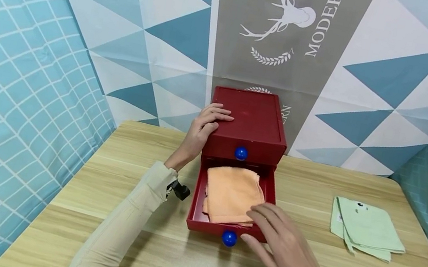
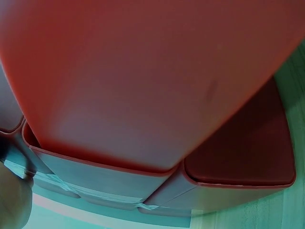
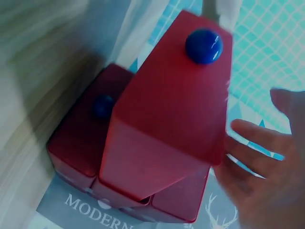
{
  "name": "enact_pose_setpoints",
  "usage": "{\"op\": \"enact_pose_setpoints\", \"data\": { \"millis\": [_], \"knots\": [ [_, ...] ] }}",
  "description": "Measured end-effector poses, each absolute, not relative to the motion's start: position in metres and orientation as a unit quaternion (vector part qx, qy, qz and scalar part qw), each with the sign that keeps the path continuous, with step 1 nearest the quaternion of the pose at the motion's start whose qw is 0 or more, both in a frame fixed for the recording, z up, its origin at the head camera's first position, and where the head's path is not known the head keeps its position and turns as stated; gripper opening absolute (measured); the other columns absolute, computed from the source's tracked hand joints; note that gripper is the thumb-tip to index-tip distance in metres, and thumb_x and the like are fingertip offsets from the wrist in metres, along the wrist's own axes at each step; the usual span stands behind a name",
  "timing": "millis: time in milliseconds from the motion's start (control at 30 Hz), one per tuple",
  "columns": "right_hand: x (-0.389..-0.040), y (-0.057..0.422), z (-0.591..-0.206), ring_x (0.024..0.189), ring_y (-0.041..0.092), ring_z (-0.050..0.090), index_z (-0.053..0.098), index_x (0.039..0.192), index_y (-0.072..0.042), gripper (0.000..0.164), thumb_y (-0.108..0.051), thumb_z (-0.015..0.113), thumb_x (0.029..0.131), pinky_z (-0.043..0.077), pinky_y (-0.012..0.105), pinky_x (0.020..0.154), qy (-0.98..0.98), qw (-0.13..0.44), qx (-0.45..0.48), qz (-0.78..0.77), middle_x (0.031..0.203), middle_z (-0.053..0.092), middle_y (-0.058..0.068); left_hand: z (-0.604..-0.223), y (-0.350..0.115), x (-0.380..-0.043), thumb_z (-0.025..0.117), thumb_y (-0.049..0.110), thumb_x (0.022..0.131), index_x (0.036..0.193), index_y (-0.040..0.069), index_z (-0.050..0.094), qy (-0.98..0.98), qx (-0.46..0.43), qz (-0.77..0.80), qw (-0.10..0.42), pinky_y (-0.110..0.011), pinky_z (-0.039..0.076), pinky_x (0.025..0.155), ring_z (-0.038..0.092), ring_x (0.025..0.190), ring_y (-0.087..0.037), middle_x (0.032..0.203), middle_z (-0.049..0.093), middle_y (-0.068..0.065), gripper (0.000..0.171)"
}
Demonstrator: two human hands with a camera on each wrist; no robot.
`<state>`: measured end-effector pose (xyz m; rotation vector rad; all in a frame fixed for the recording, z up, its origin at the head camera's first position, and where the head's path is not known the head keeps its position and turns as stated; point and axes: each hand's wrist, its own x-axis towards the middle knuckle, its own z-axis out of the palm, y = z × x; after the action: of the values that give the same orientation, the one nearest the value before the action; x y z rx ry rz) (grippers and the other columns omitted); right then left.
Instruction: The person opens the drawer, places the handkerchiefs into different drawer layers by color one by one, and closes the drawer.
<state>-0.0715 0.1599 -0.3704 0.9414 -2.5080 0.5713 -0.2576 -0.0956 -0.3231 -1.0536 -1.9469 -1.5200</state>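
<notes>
A dark red drawer cabinet (image 1: pixel 249 116) stands against the back wall. My left hand (image 1: pixel 201 132) rests on its top left edge, fingers laid over the lid. Below the upper front, a drawer (image 1: pixel 194 224) with a blue knob (image 1: pixel 229 238) is pulled far out. Folded orange cloth (image 1: pixel 231 194) lies inside. Above the drawer's front right corner is my right hand (image 1: pixel 290 249), fingers extended and spread from the thumb, fingertips overlapping the cloth's edge in the head view. The left wrist view shows the side of the drawer (image 2: pixel 143 86) close up.
Over the open drawer, an upper drawer with a blue knob (image 1: pixel 241 153) is closed. Another closed drawer (image 3: pixel 81 138) shows beneath in the right wrist view. A folded light green cloth (image 1: pixel 373 228) lies on the wooden table (image 1: pixel 97 208), right of the cabinet.
</notes>
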Motion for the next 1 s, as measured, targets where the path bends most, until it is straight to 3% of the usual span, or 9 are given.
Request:
{"op": "enact_pose_setpoints", "data": {
  "millis": [200,400,500,633,767,867,933,1000],
  "knots": [
    [-0.087,0.161,-0.375,0.127,0.026,0.053,0.055,0.143,-0.012,0.060,-0.051,0.054,0.098,0.034,0.050,0.113,-0.928,0.132,0.315,0.149,0.136,0.060,0.005,-0.324,-0.095,-0.257,0.036,-0.009,0.093,0.114,-0.016,0.065,-0.709,-0.381,-0.549,0.224,-0.049,0.020,0.119,0.033,0.134,-0.052,0.127,0.054,-0.035,0.036],
    [-0.091,0.159,-0.380,0.119,0.028,0.059,0.058,0.139,-0.009,0.057,-0.050,0.049,0.100,0.021,0.057,0.116,-0.931,0.116,0.322,0.125,0.124,0.067,0.005,-0.324,-0.096,-0.258,0.035,-0.008,0.093,0.114,-0.016,0.065,-0.707,-0.385,-0.549,0.225,-0.050,0.019,0.119,0.032,0.134,-0.053,0.127,0.054,-0.035,0.037],
    [-0.090,0.158,-0.378,0.120,0.028,0.057,0.061,0.135,-0.009,0.055,-0.050,0.050,0.100,0.022,0.058,0.115,-0.931,0.125,0.319,0.125,0.123,0.067,0.004,-0.324,-0.097,-0.258,0.035,-0.007,0.093,0.113,-0.016,0.064,-0.708,-0.385,-0.548,0.225,-0.049,0.019,0.119,0.032,0.134,-0.053,0.127,0.054,-0.035,0.037],
    [-0.082,0.160,-0.373,0.121,0.025,0.055,0.066,0.127,-0.011,0.045,-0.045,0.058,0.097,0.039,0.051,0.108,-0.915,0.170,0.333,0.148,0.123,0.066,0.001,-0.324,-0.096,-0.258,0.035,-0.007,0.093,0.113,-0.016,0.065,-0.708,-0.383,-0.549,0.225,-0.047,0.020,0.119,0.033,0.134,-0.052,0.127,0.054,-0.035,0.037],
    [-0.065,0.167,-0.363,0.105,0.010,0.058,0.071,0.113,-0.021,0.022,-0.029,0.070,0.092,0.052,0.026,0.092,-0.885,0.191,0.345,0.246,0.111,0.067,-0.010,-0.325,-0.095,-0.259,0.034,-0.007,0.094,0.114,-0.016,0.065,-0.709,-0.381,-0.550,0.222,-0.047,0.020,0.119,0.033,0.135,-0.051,0.128,0.054,-0.035,0.037],
    [-0.055,0.173,-0.359,0.085,0.000,0.058,0.070,0.106,-0.027,0.013,-0.021,0.068,0.095,0.052,0.015,0.072,-0.871,0.104,0.337,0.342,0.097,0.065,-0.018,-0.325,-0.096,-0.259,0.034,-0.006,0.094,0.114,-0.016,0.064,-0.712,-0.377,-0.551,0.219,-0.046,0.020,0.120,0.033,0.136,-0.050,0.128,0.053,-0.035,0.037],
    [-0.053,0.175,-0.364,0.076,-0.001,0.057,0.071,0.104,-0.027,0.012,-0.022,0.062,0.099,0.052,0.018,0.064,-0.858,-0.010,0.326,0.397,0.089,0.065,-0.019,-0.325,-0.096,-0.259,0.035,-0.006,0.094,0.114,-0.016,0.064,-0.713,-0.376,-0.550,0.218,-0.045,0.019,0.120,0.032,0.136,-0.050,0.128,0.054,-0.035,0.037],
    [-0.052,0.175,-0.374,0.075,0.001,0.059,0.072,0.106,-0.022,0.019,-0.026,0.053,0.103,0.052,0.020,0.065,-0.836,-0.129,0.314,0.431,0.086,0.066,-0.017,-0.325,-0.096,-0.259,0.035,-0.006,0.094,0.114,-0.016,0.064,-0.712,-0.378,-0.549,0.220,-0.045,0.019,0.120,0.032,0.135,-0.051,0.128,0.054,-0.035,0.037]
  ]
}}
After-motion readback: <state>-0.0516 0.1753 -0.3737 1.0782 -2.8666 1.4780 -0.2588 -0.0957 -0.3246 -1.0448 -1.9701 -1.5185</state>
